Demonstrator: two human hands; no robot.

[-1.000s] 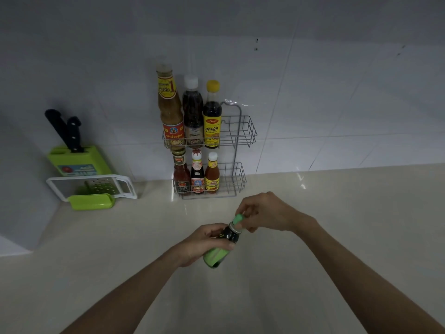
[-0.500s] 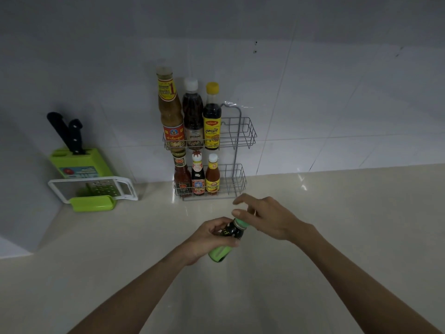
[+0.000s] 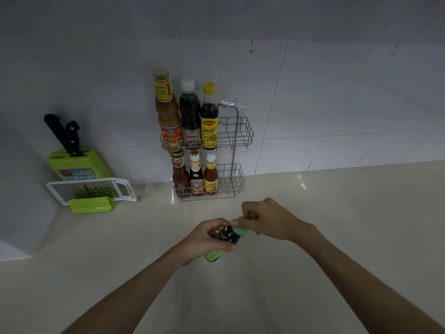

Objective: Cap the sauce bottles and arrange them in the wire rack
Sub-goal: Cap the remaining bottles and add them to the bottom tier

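A small dark sauce bottle (image 3: 227, 235) with a green label is tilted above the counter, gripped around its body by my left hand (image 3: 207, 237). My right hand (image 3: 267, 219) pinches its green cap (image 3: 240, 231) at the bottle's neck. Behind them, a two-tier wire rack (image 3: 237, 138) stands against the tiled wall. Its top tier holds three tall capped bottles (image 3: 190, 116) on the left side. The bottom tier holds three small capped bottles (image 3: 196, 175), also on the left. The right part of both tiers is open.
A green knife block (image 3: 79, 163) with black-handled knives stands at the left by the wall. A white and green grater (image 3: 91, 191) lies in front of it. The beige counter (image 3: 337, 225) stretches right and toward me.
My right hand's fingers, spread over the cap half a second ago, have closed on it again. The bottle stays tilted in my left hand at about the same spot.
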